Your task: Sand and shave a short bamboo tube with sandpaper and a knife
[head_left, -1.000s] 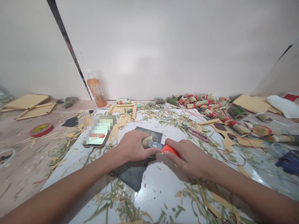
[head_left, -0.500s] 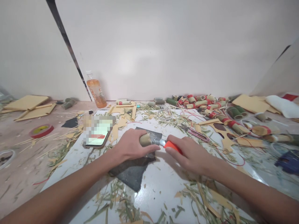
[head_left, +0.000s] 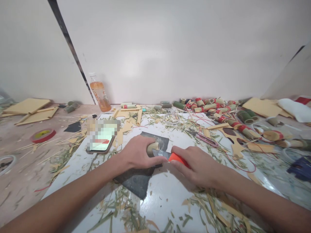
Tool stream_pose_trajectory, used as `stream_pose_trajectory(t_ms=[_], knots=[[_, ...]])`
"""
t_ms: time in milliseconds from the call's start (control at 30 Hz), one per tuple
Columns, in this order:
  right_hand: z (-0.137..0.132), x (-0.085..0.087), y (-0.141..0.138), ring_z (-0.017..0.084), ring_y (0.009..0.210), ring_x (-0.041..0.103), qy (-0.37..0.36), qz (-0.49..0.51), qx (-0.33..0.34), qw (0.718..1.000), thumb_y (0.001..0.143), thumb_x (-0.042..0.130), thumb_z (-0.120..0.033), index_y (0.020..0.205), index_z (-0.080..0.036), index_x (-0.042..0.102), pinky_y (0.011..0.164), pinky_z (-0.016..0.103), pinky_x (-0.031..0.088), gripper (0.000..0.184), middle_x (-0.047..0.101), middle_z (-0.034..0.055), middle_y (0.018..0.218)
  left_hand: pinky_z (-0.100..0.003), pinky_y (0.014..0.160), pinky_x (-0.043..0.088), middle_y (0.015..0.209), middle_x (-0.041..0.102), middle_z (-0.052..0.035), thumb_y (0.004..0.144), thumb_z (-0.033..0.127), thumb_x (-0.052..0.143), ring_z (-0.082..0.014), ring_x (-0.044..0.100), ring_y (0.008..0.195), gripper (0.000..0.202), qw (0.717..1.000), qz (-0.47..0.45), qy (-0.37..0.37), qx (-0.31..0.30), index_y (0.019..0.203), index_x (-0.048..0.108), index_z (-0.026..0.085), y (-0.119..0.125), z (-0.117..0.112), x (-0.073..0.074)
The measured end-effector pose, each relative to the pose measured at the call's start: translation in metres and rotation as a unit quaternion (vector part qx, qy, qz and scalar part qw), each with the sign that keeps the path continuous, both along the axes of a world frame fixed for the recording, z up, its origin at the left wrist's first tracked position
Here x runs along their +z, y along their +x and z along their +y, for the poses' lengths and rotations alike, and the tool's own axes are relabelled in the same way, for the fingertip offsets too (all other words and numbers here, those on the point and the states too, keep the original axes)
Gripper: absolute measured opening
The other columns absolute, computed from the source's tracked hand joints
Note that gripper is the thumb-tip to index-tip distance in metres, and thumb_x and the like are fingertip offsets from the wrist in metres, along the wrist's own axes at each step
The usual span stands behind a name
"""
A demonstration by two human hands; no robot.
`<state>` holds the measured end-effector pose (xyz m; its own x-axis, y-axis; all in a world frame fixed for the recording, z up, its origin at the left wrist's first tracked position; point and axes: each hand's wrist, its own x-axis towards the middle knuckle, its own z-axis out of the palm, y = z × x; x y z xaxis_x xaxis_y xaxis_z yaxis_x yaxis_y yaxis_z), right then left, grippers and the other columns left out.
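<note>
A short bamboo tube (head_left: 153,149) is gripped in my left hand (head_left: 136,152), its cut end facing right. My left thumb stretches out toward the knife, close to the blade's base. In my right hand (head_left: 198,164) is a utility knife (head_left: 178,158) with an orange handle. Its blade lies against the tube's open end. Beneath my left hand are dark sheets of sandpaper (head_left: 136,183), dusted with pale powder, on a white board (head_left: 167,191).
Green and tan shavings (head_left: 116,202) litter the board. A phone (head_left: 101,139) lies left, with a drink bottle (head_left: 100,94) behind it. Bamboo pieces with red bands (head_left: 211,106) are heaped at the back right. Red tape (head_left: 43,136) lies far left, a pink cutter (head_left: 206,140) right.
The knife has moved left and its blade now overlaps the tube's end. My left hand has turned slightly, showing more of the tube's open end.
</note>
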<state>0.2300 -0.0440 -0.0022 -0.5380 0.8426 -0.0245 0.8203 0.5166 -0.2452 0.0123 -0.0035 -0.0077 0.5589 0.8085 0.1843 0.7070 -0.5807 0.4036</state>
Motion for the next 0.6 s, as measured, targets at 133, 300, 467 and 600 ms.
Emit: stream_pose_trajectory(t_ms=[133, 300, 467, 600], knots=[[-0.0001, -0.0006, 0.0012, 0.018, 0.058, 0.048, 0.009, 0.002, 0.0, 1.0, 0.097, 0.026, -0.052, 0.082, -0.02, 0.05, 0.054, 0.028, 0.022, 0.043, 0.058, 0.0039, 0.066, -0.027, 0.05, 0.02, 0.049, 0.039, 0.0044, 0.072, 0.07, 0.055, -0.0103, 0.032, 0.05, 0.058, 1.0, 0.021, 0.013, 0.015, 0.056, 0.037, 0.017, 0.0006, -0.0012, 0.0011], [0.0, -0.0036, 0.0042, 0.019, 0.059, 0.049, 0.037, -0.006, -0.004, 0.999, 0.098, 0.025, -0.05, 0.086, -0.021, 0.049, 0.054, 0.028, 0.021, 0.039, 0.057, 0.0027, 0.065, -0.026, 0.051, 0.021, 0.051, 0.043, 0.0037, 0.073, 0.069, 0.054, -0.0105, 0.033, 0.05, 0.056, 0.998, 0.028, 0.033, 0.036, 0.057, 0.04, 0.018, 0.0025, -0.0019, 0.0047], [0.0005, -0.0041, 0.0043, 0.019, 0.058, 0.049, 0.06, -0.026, -0.017, 0.998, 0.098, 0.026, -0.047, 0.086, -0.021, 0.047, 0.053, 0.027, 0.019, 0.035, 0.056, 0.002, 0.063, -0.026, 0.051, 0.021, 0.051, 0.045, 0.0031, 0.074, 0.068, 0.054, -0.0109, 0.034, 0.05, 0.054, 0.998, 0.022, 0.034, 0.057, 0.057, 0.042, 0.018, 0.0051, -0.0037, 0.0069], [0.0007, -0.0056, 0.0031, 0.019, 0.056, 0.049, 0.07, -0.033, -0.028, 0.997, 0.098, 0.027, -0.045, 0.086, -0.022, 0.045, 0.052, 0.028, 0.017, 0.031, 0.056, 0.0015, 0.062, -0.027, 0.051, 0.023, 0.051, 0.048, 0.0028, 0.072, 0.07, 0.054, -0.011, 0.036, 0.05, 0.057, 0.997, 0.011, 0.022, 0.078, 0.055, 0.041, 0.018, 0.0067, -0.0045, 0.0055]])
